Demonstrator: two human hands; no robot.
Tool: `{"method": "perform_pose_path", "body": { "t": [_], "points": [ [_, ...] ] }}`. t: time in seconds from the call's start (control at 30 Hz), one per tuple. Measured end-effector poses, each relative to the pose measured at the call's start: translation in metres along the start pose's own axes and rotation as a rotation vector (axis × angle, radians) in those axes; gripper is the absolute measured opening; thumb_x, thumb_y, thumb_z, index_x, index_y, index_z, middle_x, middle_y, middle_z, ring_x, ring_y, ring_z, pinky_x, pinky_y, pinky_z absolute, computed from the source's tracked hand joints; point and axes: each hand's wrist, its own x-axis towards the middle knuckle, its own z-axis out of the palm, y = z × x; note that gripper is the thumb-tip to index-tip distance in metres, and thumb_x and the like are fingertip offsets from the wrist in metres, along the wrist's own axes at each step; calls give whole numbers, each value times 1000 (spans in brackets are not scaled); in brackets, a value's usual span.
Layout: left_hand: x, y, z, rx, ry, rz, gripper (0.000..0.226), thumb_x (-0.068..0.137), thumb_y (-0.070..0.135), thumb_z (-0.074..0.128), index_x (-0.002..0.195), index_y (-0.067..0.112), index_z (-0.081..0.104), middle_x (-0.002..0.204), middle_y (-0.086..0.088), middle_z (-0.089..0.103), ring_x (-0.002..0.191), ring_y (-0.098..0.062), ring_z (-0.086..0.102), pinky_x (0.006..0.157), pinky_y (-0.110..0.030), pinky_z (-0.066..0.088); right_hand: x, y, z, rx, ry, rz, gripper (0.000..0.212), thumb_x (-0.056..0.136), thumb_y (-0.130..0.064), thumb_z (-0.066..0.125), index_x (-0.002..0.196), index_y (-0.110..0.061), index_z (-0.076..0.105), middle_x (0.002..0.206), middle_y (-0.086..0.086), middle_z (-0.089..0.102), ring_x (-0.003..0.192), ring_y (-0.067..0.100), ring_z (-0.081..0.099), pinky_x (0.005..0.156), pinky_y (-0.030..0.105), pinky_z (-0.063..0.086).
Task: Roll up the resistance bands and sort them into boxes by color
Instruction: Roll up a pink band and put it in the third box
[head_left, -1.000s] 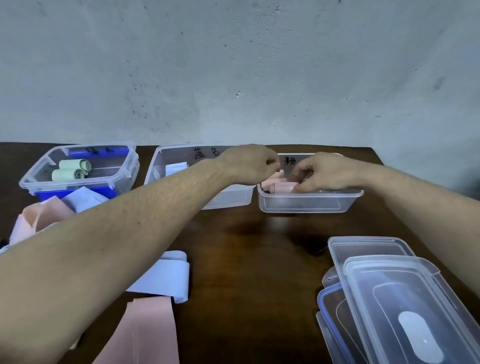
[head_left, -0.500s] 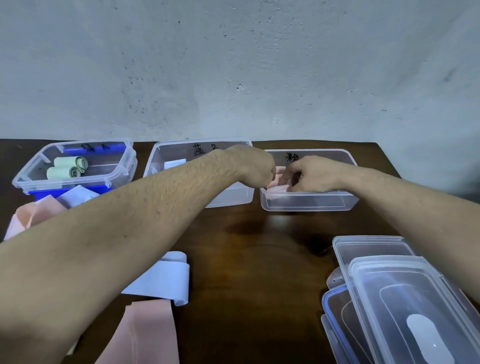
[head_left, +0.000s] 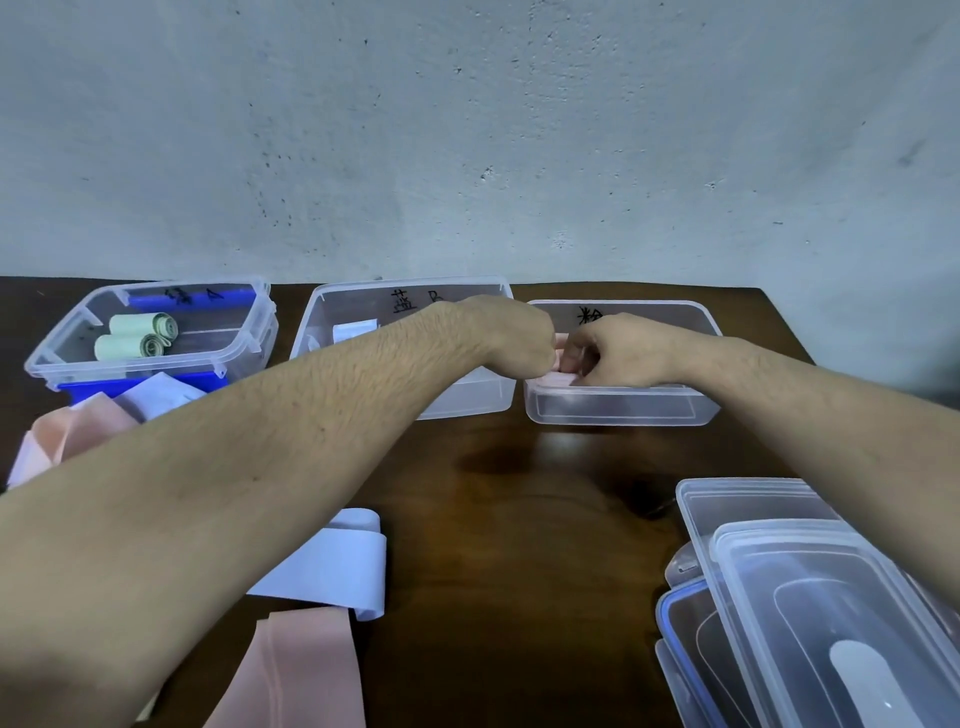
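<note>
Three clear boxes in a row along the table's far edge. Left box (head_left: 62, 358), blue clips, holding two green rolls (head_left: 137, 336) lying side by side. Middle box (head_left: 467, 402) with a pale blue band (head_left: 353, 330) inside. Right box (head_left: 618, 413) with pink rolls (head_left: 558, 375). Loose pink and pale blue bands (head_left: 78, 431) heaped at the left edge; flat blue band (head_left: 332, 571) and pink band (head_left: 301, 670) near the front edge.

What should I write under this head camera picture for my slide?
Both hands settle a rolled pink band into the right-hand clear box.
</note>
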Motion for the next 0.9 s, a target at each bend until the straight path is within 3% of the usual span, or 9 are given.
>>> {"method": "perform_pose_path", "body": {
  "t": [0.2, 0.43, 0.5, 0.6, 0.7, 0.9],
  "points": [
    [2, -3, 1, 27, -4, 11, 34, 97, 23, 36, 82, 13, 65, 99, -6, 66, 90, -23, 62, 71, -39, 48, 0, -2, -1, -35, 5, -24, 19, 85, -27, 71, 103, -22, 69, 84, -12, 64, 77, 6, 58, 66, 20, 42],
    [2, -5, 2, 37, -6, 10, 35, 99, 24, 33, 81, 15, 62, 101, -6, 65, 91, -21, 61, 69, -36, 46, -2, -4, 0, -92, 40, -44, 17, 86, -31, 69, 98, -21, 65, 75, -14, 57, 68, 4, 53, 55, 18, 35],
    [2, -6, 2, 37, 1, 2, 34, 99, 25, 33, 77, 17, 58, 99, -5, 64, 88, -20, 59, 65, -33, 41, -3, -5, -1, -84, 47, -53, 23, 85, -37, 68, 100, -20, 66, 78, -13, 60, 71, 4, 55, 58, 20, 38],
    [0, -7, 1, 26, 22, -7, 34, 99, 28, 32, 84, 19, 61, 103, -1, 65, 92, -19, 60, 72, -34, 46, -4, -6, -3, -73, 58, -67, 34, 81, -45, 66, 104, -20, 66, 82, -11, 63, 76, 9, 59, 65, 24, 42],
    [-3, -8, 1, 16, 26, -15, 37, 99, 29, 32, 96, 19, 67, 108, 1, 67, 96, -17, 61, 75, -34, 48, -5, -7, -4, -75, 55, -65, 31, 85, -36, 68, 110, -18, 64, 84, -12, 60, 77, 8, 57, 67, 24, 43],
    [-6, -6, 1, 33, 32, -33, 37, 99, 31, 31, 97, 21, 66, 109, 3, 65, 95, -16, 59, 75, -35, 48, -4, -5, -3, -60, 57, -72, 26, 86, -31, 70, 110, -21, 66, 83, -16, 59, 76, 3, 56, 62, 20, 41]
  ]
}}
